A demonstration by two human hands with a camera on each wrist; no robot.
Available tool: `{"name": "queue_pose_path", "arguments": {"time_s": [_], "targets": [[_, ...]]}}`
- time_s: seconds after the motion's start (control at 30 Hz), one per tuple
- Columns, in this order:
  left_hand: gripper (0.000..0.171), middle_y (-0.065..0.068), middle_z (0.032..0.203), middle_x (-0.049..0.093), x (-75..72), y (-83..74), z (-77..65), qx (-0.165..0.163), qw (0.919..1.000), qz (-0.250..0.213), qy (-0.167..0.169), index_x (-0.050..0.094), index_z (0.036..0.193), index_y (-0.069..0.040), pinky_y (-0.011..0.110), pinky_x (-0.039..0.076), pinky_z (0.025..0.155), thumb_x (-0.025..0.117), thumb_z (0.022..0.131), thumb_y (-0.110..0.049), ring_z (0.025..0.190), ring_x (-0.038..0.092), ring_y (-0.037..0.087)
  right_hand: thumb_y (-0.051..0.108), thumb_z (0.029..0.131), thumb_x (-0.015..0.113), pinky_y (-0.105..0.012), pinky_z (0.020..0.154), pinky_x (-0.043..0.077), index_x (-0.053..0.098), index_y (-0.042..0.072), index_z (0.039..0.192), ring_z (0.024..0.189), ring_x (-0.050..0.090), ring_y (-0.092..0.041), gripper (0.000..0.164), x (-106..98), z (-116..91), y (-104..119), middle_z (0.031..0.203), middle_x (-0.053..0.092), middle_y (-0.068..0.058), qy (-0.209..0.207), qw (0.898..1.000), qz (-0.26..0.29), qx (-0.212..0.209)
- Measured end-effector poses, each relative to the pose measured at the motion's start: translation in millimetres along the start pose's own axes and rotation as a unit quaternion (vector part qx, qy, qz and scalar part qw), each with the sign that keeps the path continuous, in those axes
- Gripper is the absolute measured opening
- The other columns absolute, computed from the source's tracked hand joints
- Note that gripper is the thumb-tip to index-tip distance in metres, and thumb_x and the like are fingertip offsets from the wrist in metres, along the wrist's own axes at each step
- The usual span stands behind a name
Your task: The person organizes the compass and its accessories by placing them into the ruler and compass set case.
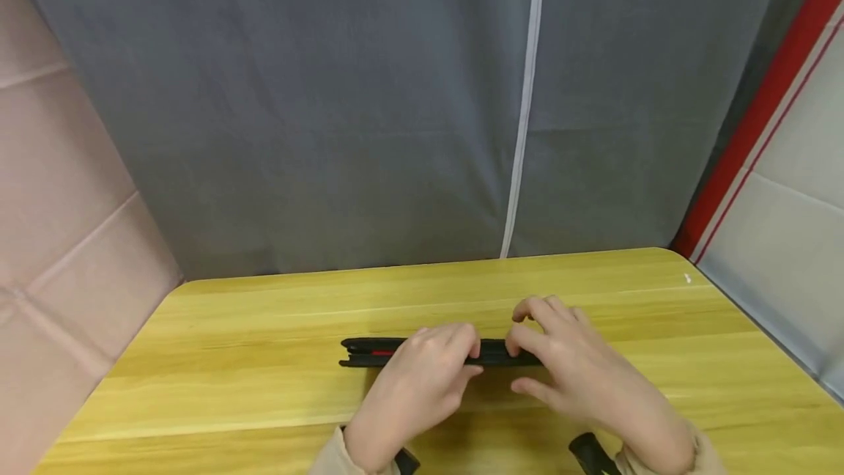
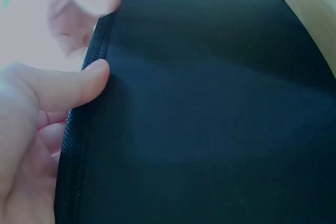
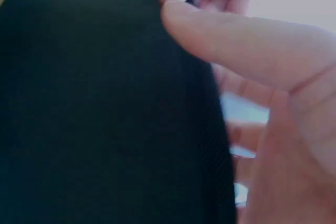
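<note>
A flat black case (image 1: 361, 362) with two stiff layers stands on edge over the table, a strip of red showing between the layers. Its near side is a smooth dark panel (image 2: 210, 103) with a textured bound edge. My left hand (image 1: 422, 369) grips the upper edge near the middle, thumb on the near panel, fingers over the far side. To its right, my right hand (image 1: 567, 358) hooks its index finger over the same edge. The right thumb (image 3: 226, 40) lies in front of the panel near the edge; whether it touches is unclear.
The case is above a yellow wood-grain table (image 1: 231, 387). A grey curtain (image 1: 330, 130) with a pale vertical strip hangs behind the table. Pink cloth (image 1: 59, 167) borders the left, and a white panel with a red band (image 1: 758, 108) borders the right. A small white scrap (image 1: 688, 278) lies at the back right.
</note>
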State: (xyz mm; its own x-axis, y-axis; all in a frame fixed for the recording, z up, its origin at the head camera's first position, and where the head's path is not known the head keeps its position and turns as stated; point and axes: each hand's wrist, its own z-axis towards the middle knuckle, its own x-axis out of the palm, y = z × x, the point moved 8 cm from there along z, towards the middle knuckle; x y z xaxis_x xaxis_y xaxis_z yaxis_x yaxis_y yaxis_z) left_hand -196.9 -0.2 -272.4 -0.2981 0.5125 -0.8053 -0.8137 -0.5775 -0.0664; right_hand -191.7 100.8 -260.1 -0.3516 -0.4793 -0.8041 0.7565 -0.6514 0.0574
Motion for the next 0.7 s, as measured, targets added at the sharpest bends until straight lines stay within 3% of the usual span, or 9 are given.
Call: {"name": "queue_pose_path", "arguments": {"time_s": [0.17,0.3,0.4,0.53,0.7], "targets": [[0.023,-0.004,0.075,0.051,-10.6,3.4,-2.2,-0.023,0.9971,0.064,-0.035,0.053,0.078,-0.014,0.023,0.040,0.054,0.069,0.074,-0.030,0.065,0.044,0.009,0.002,0.062,0.074,-0.018,0.053,0.043,0.053,0.018,0.074,0.068,0.045,-0.003,0.029,0,1,0,0.081,0.051,0.009,-0.005,0.997,0.039,-0.061],[0.031,-0.003,0.066,0.050,-22.3,7.6,-6.9,-0.091,0.9830,0.148,-0.060,0.054,0.067,-0.015,0.024,0.029,0.048,0.062,0.077,-0.044,0.061,0.043,0.013,0.002,0.063,0.073,-0.016,0.052,0.042,0.053,0.018,0.074,0.066,0.043,-0.001,0.028,-2,2,1,0.079,0.050,0.010,-0.007,0.997,0.040,-0.067],[0.034,-0.003,0.059,0.051,-26.0,7.0,-8.9,-0.130,0.9728,0.181,-0.061,0.057,0.062,-0.015,0.025,0.029,0.046,0.058,0.080,-0.043,0.055,0.044,0.013,0.000,0.062,0.072,-0.016,0.051,0.042,0.054,0.017,0.074,0.065,0.044,-0.002,0.028,-4,2,2,0.079,0.051,0.009,-0.015,0.997,0.038,-0.073],[0.031,-0.004,0.057,0.051,-26.1,4.8,-9.2,-0.156,0.9705,0.174,-0.060,0.059,0.061,-0.014,0.026,0.032,0.046,0.060,0.080,-0.039,0.053,0.046,0.012,0.000,0.062,0.072,-0.015,0.051,0.042,0.054,0.017,0.073,0.064,0.044,-0.002,0.026,-5,2,7,0.078,0.050,0.008,-0.017,0.996,0.023,-0.085],[0.023,-0.006,0.058,0.050,-23.0,14.1,-9.0,-0.199,0.9755,0.080,-0.050,0.056,0.063,-0.015,0.024,0.034,0.047,0.066,0.076,-0.032,0.055,0.045,0.009,0.000,0.062,0.072,-0.014,0.052,0.042,0.054,0.016,0.071,0.064,0.043,-0.002,0.026,-5,2,13,0.077,0.048,0.008,-0.016,0.996,0.010,-0.088]]}}
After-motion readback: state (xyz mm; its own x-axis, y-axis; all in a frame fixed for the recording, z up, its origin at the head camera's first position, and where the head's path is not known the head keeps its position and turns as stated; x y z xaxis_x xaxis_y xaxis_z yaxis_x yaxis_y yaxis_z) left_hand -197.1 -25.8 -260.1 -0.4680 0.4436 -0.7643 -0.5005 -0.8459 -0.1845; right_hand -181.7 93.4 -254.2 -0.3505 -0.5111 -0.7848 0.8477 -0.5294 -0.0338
